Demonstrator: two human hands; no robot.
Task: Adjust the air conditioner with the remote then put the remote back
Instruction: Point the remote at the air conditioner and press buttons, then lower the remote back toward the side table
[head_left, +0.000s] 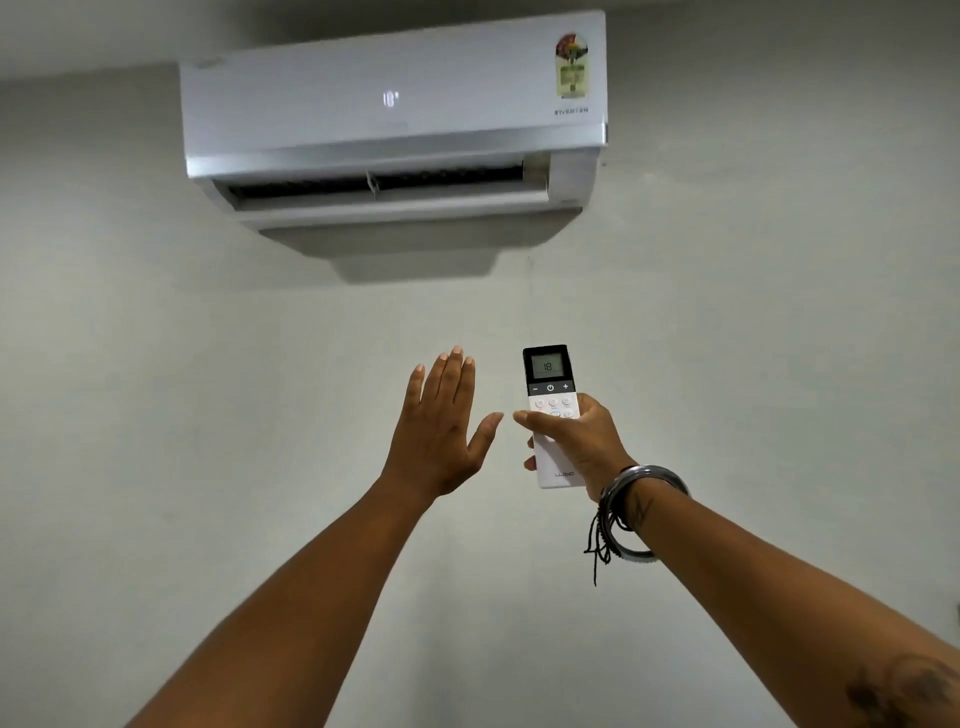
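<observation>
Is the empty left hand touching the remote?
Apart. The head view shows bare wall between the left hand and the remote, held by the right hand.

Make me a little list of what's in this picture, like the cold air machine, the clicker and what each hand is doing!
air conditioner: mounted high on the wall, flap open, front display shows 18
remote: white, upright, screen reads 18, pointed up toward the unit
right hand: wrapped around the remote's lower half, thumb across the buttons
left hand: empty, fingers spread, raised just left of the remote, not touching it
bangle: silver, on the right wrist with dark threads
wall: plain, pale
</observation>
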